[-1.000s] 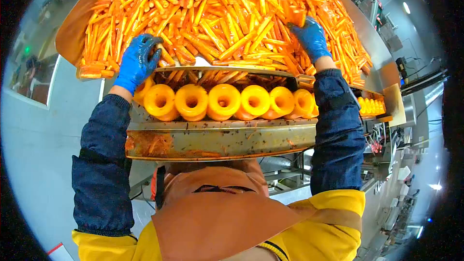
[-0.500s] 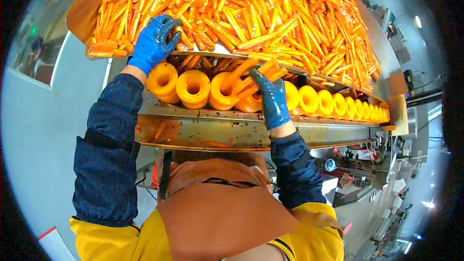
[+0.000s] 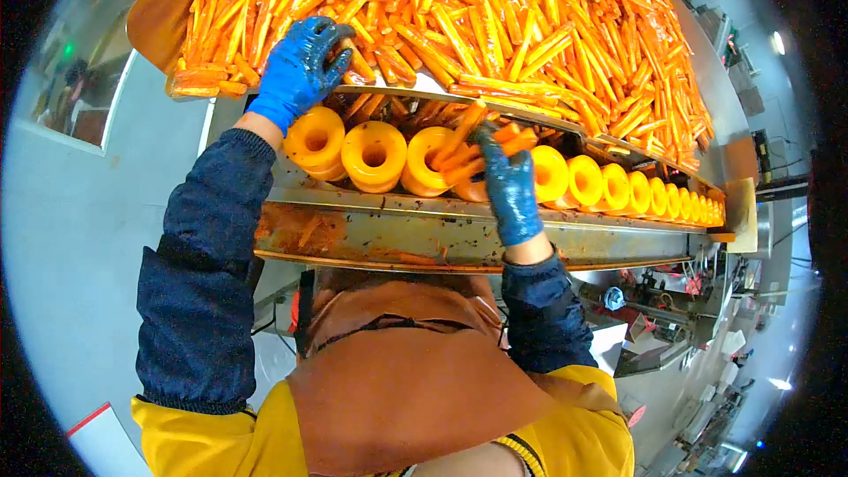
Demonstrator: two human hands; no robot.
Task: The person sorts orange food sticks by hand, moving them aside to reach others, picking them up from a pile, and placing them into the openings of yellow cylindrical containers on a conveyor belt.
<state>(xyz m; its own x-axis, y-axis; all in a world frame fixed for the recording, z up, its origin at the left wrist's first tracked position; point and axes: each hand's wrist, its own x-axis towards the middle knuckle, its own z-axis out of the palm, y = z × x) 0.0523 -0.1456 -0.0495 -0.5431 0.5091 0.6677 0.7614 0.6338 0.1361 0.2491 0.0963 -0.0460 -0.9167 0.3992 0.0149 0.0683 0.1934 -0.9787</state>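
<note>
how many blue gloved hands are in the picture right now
2. The left hand rests on the carrot pile; the right hand holds carrot sticks over the yellow rollers. None seem hidden.

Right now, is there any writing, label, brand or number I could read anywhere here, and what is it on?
None: no readable text shows in this view.
Blue gloves on the left hand and right hand: no print visible.
Yellow rollers and metal trough: no markings, only orange smears.
Carrot sticks: unmarked.
Machinery at lower right: any labels are too small and blurred to read.
</note>
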